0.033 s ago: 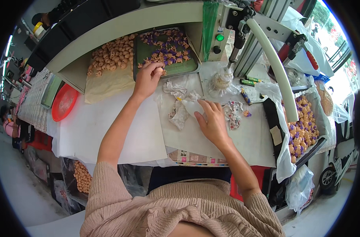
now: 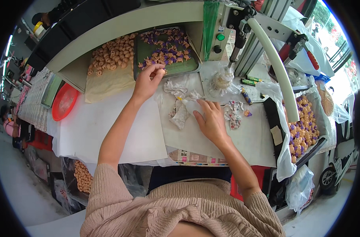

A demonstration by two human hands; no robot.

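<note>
My left hand [image 2: 148, 82] is closed in a pinch at the near edge of a green tray [image 2: 183, 72]. Between its fingertips shows a small tan figurine piece [image 2: 163, 72]. Small tan and purple figurine parts [image 2: 168, 55] lie in rows inside that tray. Over a white squeeze bottle [image 2: 191, 106] with a yellow tip, my right hand [image 2: 212, 122] has its fingers wrapped; the bottle lies on its side. Crumpled cloth [image 2: 179, 117] lies beneath and beside the tip. Right of the hand are a patterned rag [image 2: 234, 114] and one small tan and purple piece [image 2: 247, 113].
Round tan heads [image 2: 113, 55] pile up behind a cloth at the back left. A red bowl [image 2: 65, 102] stands at the far left. A press [image 2: 235, 47] with a pale curved hose rises at the back right. Finished-looking figurines [image 2: 304, 126] fill a lined box at the right.
The green button light on the press post has gone dimmer. My left hand has shifted very slightly; my right hand stays on the bottle.
</note>
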